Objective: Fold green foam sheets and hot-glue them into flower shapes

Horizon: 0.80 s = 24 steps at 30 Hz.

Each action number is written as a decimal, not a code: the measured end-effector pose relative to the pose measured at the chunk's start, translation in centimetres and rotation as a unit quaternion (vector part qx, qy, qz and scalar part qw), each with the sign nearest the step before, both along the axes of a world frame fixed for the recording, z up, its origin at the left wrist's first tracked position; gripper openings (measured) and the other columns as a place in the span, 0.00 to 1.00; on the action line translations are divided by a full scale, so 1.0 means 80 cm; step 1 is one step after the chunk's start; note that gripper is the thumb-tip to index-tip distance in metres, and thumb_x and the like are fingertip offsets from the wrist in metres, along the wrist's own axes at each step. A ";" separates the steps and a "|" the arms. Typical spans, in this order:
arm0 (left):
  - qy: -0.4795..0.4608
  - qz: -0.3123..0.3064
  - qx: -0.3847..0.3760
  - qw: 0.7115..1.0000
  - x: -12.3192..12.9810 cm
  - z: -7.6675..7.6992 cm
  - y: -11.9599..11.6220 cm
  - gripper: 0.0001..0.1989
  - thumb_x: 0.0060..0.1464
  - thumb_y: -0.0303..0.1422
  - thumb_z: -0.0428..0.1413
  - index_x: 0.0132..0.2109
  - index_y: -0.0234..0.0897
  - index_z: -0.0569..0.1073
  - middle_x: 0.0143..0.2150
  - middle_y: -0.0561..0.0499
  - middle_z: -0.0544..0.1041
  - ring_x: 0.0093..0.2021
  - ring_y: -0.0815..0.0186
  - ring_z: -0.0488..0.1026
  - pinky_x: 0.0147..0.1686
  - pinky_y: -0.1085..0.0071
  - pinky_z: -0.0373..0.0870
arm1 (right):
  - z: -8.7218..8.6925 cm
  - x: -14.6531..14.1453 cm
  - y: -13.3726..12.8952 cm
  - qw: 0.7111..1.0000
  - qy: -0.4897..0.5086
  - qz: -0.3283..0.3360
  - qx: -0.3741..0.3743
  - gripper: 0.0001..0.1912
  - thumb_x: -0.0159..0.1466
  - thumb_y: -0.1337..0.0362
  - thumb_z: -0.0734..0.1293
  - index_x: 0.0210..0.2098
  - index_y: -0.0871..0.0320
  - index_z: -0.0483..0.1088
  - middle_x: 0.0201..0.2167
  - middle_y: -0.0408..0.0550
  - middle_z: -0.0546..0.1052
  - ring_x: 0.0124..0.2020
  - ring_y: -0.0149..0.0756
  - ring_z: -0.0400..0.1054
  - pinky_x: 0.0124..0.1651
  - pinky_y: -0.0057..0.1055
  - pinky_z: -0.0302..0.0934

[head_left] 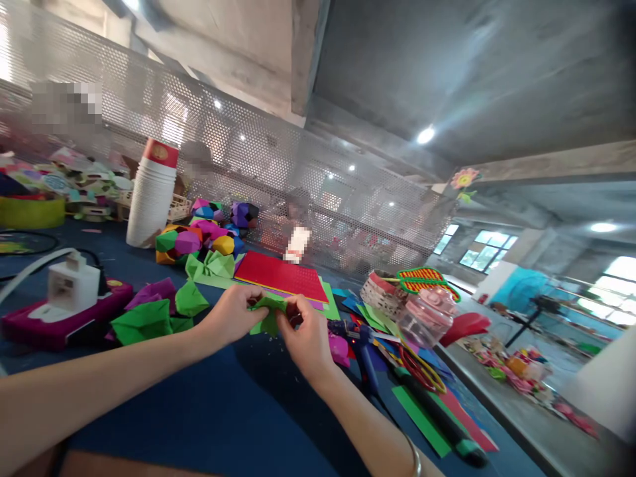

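Between both hands is a small piece of folded green paper (269,320), held above the blue tabletop. My left hand (237,314) pinches its left side with thumb and fingers. On the other side, my right hand (307,331) grips the right edge, its fingers curled and partly hidden. Just behind the hands lies a stack of red paper (283,273) with other colours beneath. To the right of my right hand rests a blue glue gun (365,354), next to a magenta paper piece (338,349). Folded green paper pieces (142,322) lie left of my left hand.
A purple power strip (64,321) with a white plug (73,285) sits at left. Stacked paper cups (150,195) stand behind it, beside colourful folded-paper balls (199,232). At right are a pink clear bottle (428,317), a dark-handled tool (437,414) and paper strips. A perforated screen (318,199) rises behind.
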<state>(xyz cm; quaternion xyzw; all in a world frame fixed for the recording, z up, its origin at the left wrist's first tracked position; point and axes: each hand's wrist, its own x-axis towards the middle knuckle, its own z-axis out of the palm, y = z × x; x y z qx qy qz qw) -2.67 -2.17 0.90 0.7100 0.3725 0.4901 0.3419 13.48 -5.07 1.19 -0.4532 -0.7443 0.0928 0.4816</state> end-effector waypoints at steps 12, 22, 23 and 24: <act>-0.003 -0.033 0.065 0.997 0.004 0.006 -0.011 0.11 0.52 0.36 0.54 0.38 0.35 0.77 0.35 0.48 0.79 0.37 0.63 0.74 0.39 0.71 0.69 | 0.000 0.007 0.008 0.996 0.039 0.039 -0.065 0.08 0.57 0.63 0.65 0.25 0.58 0.61 0.19 0.37 0.63 0.22 0.27 0.57 0.25 0.24 0.52; -0.050 -0.008 -0.019 0.999 0.000 0.015 -0.005 0.11 0.50 0.38 0.56 0.31 0.33 0.76 0.28 0.50 0.78 0.30 0.65 0.72 0.32 0.71 0.68 | 0.004 0.005 0.005 0.993 0.054 0.078 -0.066 0.10 0.63 0.57 0.63 0.35 0.59 0.67 0.27 0.43 0.71 0.26 0.30 0.63 0.29 0.25 0.57; -0.058 -0.013 -0.028 0.998 0.000 0.015 -0.005 0.11 0.49 0.37 0.56 0.32 0.33 0.76 0.29 0.49 0.78 0.30 0.65 0.73 0.32 0.71 0.68 | 0.004 0.005 0.005 0.993 0.059 0.077 -0.063 0.10 0.63 0.58 0.64 0.36 0.59 0.67 0.29 0.44 0.72 0.28 0.30 0.65 0.30 0.25 0.58; -0.064 -0.019 -0.035 0.997 0.001 0.015 -0.006 0.10 0.49 0.37 0.56 0.32 0.33 0.76 0.29 0.49 0.78 0.30 0.65 0.73 0.32 0.71 0.68 | 0.004 0.005 0.005 0.994 0.062 0.075 -0.058 0.10 0.63 0.58 0.64 0.37 0.59 0.67 0.30 0.45 0.72 0.29 0.31 0.65 0.31 0.26 0.59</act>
